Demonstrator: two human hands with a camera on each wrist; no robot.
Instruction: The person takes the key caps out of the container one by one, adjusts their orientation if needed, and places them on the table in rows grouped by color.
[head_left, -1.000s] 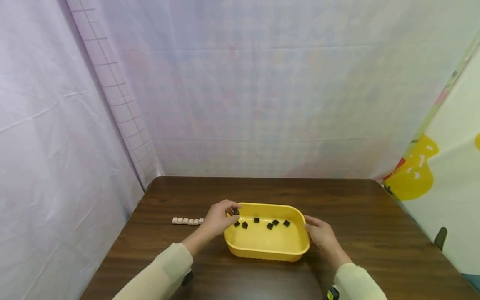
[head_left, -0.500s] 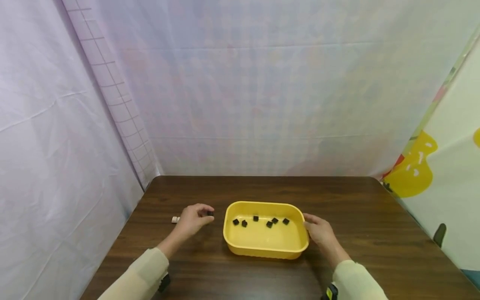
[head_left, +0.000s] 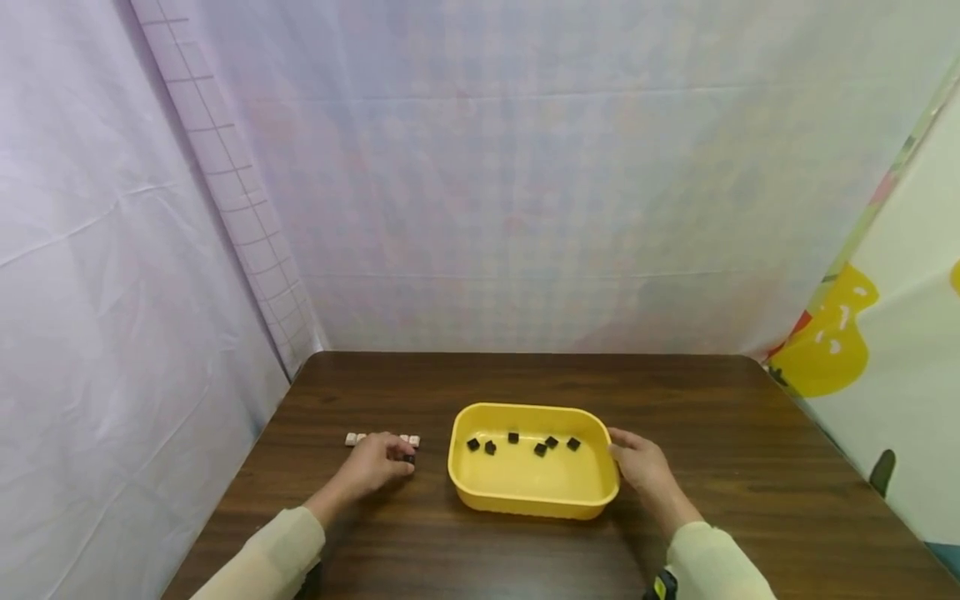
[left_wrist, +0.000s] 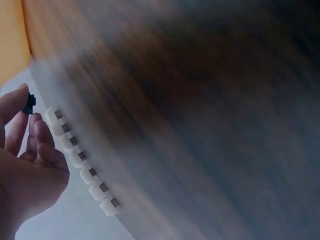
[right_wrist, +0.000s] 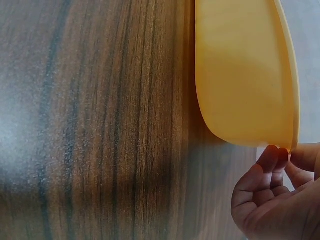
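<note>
Between thumb and fingertips, my left hand (head_left: 371, 465) pinches a small black keycap (left_wrist: 30, 103), low over the table at the near side of a row of white keycaps (head_left: 405, 438). That hand hides the middle of the row in the head view; the left wrist view shows several white keycaps (left_wrist: 81, 159) side by side in a line. At its right end, a yellow plastic tub (head_left: 534, 507) has its rim pinched by my right hand (head_left: 647, 468), thumb on one side and fingers on the other. Several black keycaps (head_left: 513, 437) lie scattered on the tub's floor.
Everything stands on a dark wood-grain table (head_left: 480, 558). A pale curtain (head_left: 510, 208) hangs behind its far edge, and white cloth (head_left: 112, 333) hangs along the left side.
My left hand has come out from over the tub with the black keycap and moved left, then down toward the near side of the white row. The right hand stays on the rim.
</note>
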